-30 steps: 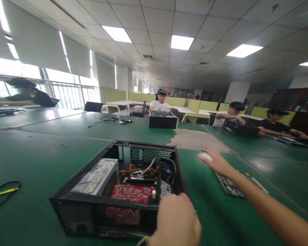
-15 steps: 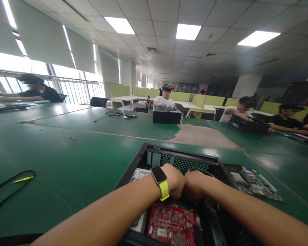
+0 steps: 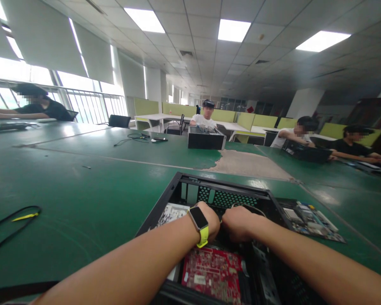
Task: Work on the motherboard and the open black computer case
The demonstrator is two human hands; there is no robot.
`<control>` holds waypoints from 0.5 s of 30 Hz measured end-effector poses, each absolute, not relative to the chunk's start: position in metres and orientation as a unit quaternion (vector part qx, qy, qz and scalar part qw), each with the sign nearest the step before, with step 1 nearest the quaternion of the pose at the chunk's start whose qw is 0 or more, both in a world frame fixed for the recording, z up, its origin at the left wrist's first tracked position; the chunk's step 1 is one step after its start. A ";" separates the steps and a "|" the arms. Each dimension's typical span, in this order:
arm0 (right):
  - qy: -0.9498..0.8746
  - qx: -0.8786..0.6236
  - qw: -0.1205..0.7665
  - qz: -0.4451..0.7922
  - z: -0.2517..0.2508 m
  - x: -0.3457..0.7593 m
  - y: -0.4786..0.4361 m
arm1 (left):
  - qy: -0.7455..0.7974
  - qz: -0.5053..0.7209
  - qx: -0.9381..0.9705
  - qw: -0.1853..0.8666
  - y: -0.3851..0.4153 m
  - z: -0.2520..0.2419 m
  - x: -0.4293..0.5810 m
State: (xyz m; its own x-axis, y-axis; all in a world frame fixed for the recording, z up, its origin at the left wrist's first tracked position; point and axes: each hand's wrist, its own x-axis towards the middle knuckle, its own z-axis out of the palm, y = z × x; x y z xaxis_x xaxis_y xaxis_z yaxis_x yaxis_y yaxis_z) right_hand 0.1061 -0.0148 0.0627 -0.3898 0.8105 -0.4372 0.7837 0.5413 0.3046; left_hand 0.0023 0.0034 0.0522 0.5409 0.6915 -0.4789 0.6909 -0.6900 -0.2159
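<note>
Both hands sit together inside the open black PC case (image 3: 190, 188): left hand (image 3: 211, 220), w/ a yellow-strapped watch (image 3: 199, 222) on the wrist, is curled shut; right hand (image 3: 239, 222) is fisted too, knuckles nearly touching. I can't tell what either grips, fingers hidden. Green table (image 3: 82, 199) carries the case, front & centre. Red circuit board (image 3: 212, 269) lies in the case just below my hands. Loose motherboard (image 3: 311, 220) rests just beside the case, on the right. Black cable (image 3: 12, 224) lies far left.

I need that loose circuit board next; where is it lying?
The loose circuit board lies flat on the green table, right of the open computer case, beyond the right hand.
</note>
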 end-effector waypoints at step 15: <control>0.830 0.500 0.247 0.010 0.072 0.113 -0.013 | -0.373 0.311 -0.874 -0.003 -0.011 0.073 0.000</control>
